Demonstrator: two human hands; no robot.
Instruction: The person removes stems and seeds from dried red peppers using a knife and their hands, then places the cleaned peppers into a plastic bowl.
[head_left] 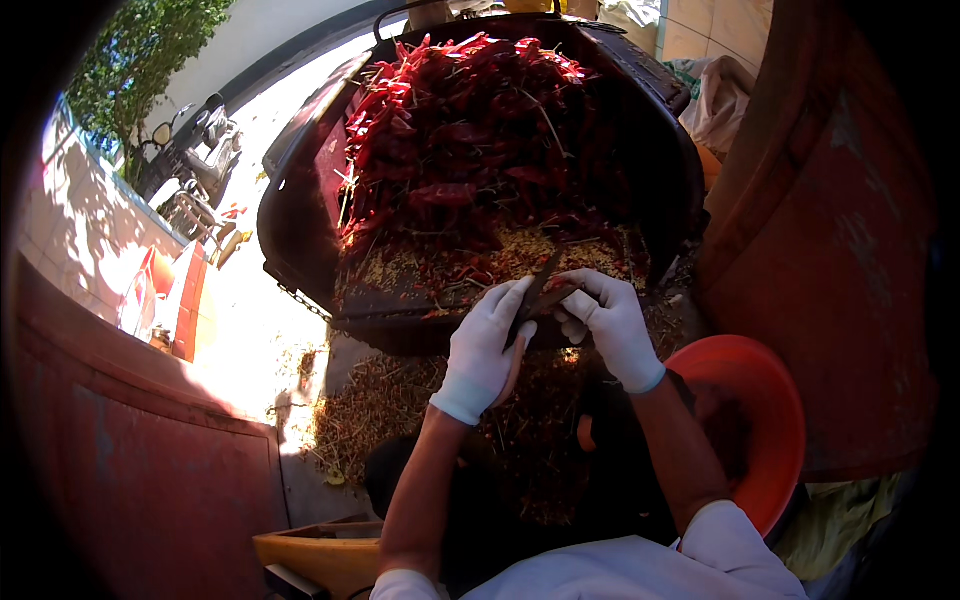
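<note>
Both my hands wear white gloves and meet over the near edge of a dark metal cart bed (420, 325). My left hand (485, 345) is closed around what look like dark-bladed scissors (547, 270), the blade pointing up and away; a brownish curved part shows below the palm. My right hand (612, 325), beside it, pinches a dried red chili pepper (552, 297) against the blade. Its fingertips are partly hidden. Beyond my hands, a large heap of dried red chili peppers (450, 150) fills the cart bed, with loose yellow seeds (525, 250) along its near side.
An orange-red plastic basin (785, 400) stands by my right forearm, its inside in shadow. Stems and scraps (380, 410) litter the ground below the cart. Red metal doors (150, 430) flank me. A wooden box (320, 550) is at lower left; motorbikes (200, 150) stand far left.
</note>
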